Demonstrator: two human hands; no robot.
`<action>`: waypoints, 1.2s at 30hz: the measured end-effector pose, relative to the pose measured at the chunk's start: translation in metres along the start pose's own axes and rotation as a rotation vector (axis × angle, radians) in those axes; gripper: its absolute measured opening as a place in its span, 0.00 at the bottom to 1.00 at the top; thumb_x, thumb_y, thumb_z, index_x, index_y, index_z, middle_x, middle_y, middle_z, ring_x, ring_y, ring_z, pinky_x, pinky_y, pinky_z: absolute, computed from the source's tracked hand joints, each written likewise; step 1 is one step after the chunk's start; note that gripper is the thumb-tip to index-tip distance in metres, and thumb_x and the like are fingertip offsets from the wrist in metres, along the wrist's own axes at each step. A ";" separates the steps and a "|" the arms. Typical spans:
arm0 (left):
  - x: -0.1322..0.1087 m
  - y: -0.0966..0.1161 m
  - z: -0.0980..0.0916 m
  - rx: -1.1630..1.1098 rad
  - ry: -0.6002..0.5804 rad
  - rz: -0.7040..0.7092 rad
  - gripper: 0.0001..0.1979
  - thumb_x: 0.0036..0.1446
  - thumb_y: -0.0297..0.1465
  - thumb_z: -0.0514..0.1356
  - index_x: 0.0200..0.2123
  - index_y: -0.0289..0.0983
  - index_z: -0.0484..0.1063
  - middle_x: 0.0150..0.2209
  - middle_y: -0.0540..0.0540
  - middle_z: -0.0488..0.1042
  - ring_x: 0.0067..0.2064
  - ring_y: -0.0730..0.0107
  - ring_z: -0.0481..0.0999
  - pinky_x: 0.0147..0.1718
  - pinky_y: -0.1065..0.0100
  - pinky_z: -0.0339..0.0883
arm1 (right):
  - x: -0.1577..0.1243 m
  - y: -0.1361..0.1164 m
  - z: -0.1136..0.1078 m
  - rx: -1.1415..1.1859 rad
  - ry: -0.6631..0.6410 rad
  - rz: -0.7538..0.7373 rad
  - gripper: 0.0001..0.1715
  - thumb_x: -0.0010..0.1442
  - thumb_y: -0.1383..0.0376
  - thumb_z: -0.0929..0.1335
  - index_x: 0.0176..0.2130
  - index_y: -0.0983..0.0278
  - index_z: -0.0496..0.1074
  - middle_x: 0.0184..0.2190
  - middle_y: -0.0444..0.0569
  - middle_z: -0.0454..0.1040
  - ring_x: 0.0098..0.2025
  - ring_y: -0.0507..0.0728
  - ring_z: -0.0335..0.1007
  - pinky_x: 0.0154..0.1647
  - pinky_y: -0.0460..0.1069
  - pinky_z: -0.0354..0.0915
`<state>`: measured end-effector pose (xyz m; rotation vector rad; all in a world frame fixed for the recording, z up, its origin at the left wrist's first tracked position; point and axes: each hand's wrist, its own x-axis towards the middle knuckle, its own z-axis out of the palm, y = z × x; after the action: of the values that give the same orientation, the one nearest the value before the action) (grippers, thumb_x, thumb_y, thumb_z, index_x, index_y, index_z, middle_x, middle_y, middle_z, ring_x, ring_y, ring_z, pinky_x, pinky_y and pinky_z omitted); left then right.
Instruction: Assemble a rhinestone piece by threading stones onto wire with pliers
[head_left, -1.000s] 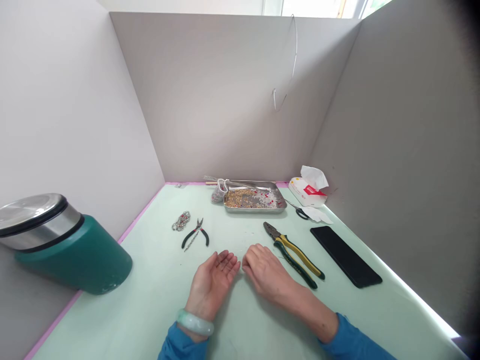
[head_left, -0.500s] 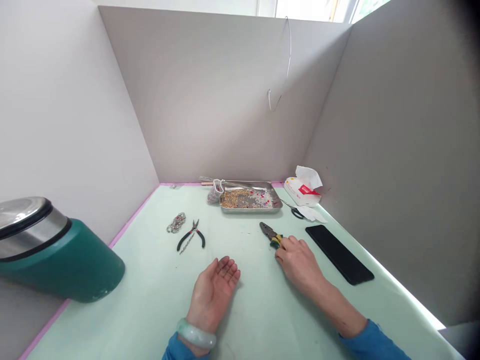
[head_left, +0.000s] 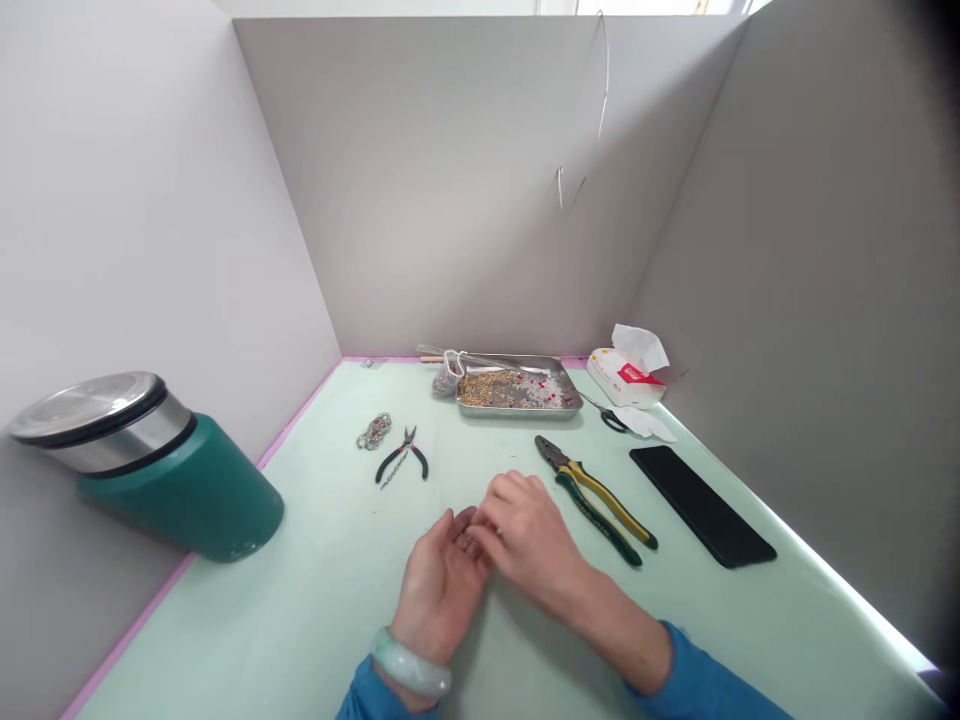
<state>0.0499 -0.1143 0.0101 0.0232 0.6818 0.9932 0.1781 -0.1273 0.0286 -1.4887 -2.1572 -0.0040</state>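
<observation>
Palm up and lightly cupped, my left hand [head_left: 446,582] rests low in the middle of the table with a pale green bangle [head_left: 411,662] at its wrist. My right hand [head_left: 529,532] is over its fingertips, thumb and fingers pinched together; whatever may be in that pinch is too small or hidden to make out. Just right of my right hand lie the large combination pliers [head_left: 596,500] with green and yellow handles, untouched. Small black-handled pliers [head_left: 405,456] lie further left, a short twisted wire strand between their handles, near a heap of beaded chain [head_left: 374,431].
A metal tray [head_left: 517,410] of gold, clear and red beads stands at the back, with a small bag [head_left: 445,378] beside it. To the right are scissors [head_left: 614,419], a tissue pack [head_left: 624,380] and a black phone [head_left: 703,507]. A green flask [head_left: 187,490] stands left.
My right hand has left the combination pliers on the table and moved left to my left fingertips. My left hand stays palm up. The view has shifted slightly.
</observation>
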 end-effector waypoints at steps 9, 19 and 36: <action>-0.025 0.044 -0.024 -0.024 0.193 0.206 0.10 0.58 0.23 0.50 0.29 0.30 0.69 0.29 0.41 0.71 0.31 0.67 0.74 0.32 0.64 0.72 | -0.025 -0.012 0.001 0.225 -0.413 -0.101 0.03 0.58 0.64 0.67 0.33 0.61 0.70 0.31 0.43 0.69 0.32 0.52 0.65 0.33 0.46 0.57; -0.077 0.049 -0.057 -0.010 0.256 0.230 0.10 0.58 0.22 0.50 0.29 0.31 0.70 0.31 0.41 0.71 0.33 0.66 0.74 0.34 0.63 0.71 | -0.048 -0.036 0.028 0.074 -0.300 -0.275 0.07 0.57 0.74 0.62 0.29 0.64 0.65 0.27 0.47 0.68 0.29 0.55 0.60 0.30 0.49 0.55; -0.150 0.108 -0.164 0.135 0.247 0.350 0.12 0.60 0.27 0.51 0.23 0.34 0.62 0.20 0.53 0.57 0.17 0.80 0.55 0.14 0.76 0.52 | 0.006 -0.065 0.057 0.431 -0.105 -0.602 0.15 0.62 0.73 0.58 0.41 0.64 0.70 0.34 0.52 0.72 0.35 0.56 0.65 0.33 0.51 0.61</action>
<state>-0.1742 -0.2162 -0.0088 0.1437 0.9929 1.2970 0.0962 -0.1311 -0.0003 -0.5874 -2.4132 0.3121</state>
